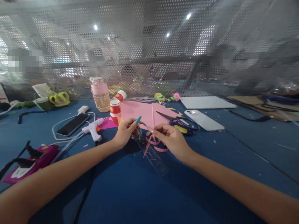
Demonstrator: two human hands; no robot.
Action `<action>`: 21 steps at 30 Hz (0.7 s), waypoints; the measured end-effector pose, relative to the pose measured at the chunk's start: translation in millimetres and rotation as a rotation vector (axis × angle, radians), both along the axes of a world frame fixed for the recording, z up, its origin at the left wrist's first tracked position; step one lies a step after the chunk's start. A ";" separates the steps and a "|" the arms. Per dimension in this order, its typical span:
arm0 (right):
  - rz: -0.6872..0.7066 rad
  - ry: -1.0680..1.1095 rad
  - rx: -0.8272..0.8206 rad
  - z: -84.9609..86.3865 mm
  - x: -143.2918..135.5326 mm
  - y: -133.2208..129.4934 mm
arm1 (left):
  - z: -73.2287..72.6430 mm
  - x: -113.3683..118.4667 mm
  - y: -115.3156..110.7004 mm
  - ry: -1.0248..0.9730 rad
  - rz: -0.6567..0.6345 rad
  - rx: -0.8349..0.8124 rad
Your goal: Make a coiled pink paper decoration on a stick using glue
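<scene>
My left hand is closed in a pinch, with a teal paper strip at its fingertips. Opposite it, my right hand pinches the other end of a thin strip that spans the small gap between the hands. A pink rolled paper stick stands up beside my right fingers. Pink paper curls hang or lie just below. Under the hands a clear ruler lies slanted on the blue table. Pink paper sheets are spread behind them.
Scissors and a white phone lie to the right. Leftward are a glue gun, a black phone and a purple power strip. Paper cups and a bottle stand behind, before a perforated metal panel.
</scene>
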State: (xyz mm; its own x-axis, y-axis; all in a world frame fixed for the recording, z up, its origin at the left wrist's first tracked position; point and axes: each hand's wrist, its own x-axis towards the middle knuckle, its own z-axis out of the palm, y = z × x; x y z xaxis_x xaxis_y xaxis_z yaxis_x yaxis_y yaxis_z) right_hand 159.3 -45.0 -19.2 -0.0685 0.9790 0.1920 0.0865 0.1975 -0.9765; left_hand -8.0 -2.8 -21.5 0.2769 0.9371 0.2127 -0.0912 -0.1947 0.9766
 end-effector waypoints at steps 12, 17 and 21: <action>0.037 0.057 -0.147 5.1 -3.0 -7.8 | 2.3 1.0 0.4 0.017 0.002 -0.008; 0.012 -0.003 -0.121 2.4 -3.3 -9.1 | 2.1 0.7 -0.5 0.029 -0.006 -0.009; -0.050 -0.183 0.156 -2.6 -0.1 -5.8 | 1.9 0.9 -1.1 0.030 0.000 -0.014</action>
State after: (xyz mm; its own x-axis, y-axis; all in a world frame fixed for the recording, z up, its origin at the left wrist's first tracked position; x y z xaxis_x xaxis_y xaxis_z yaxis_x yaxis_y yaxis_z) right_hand 159.1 -50.8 -21.7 -0.0679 0.9416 0.3298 0.2726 0.3355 -0.9017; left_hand -7.1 -4.0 -19.6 0.2833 0.9397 0.1915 -0.0616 -0.1815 0.9815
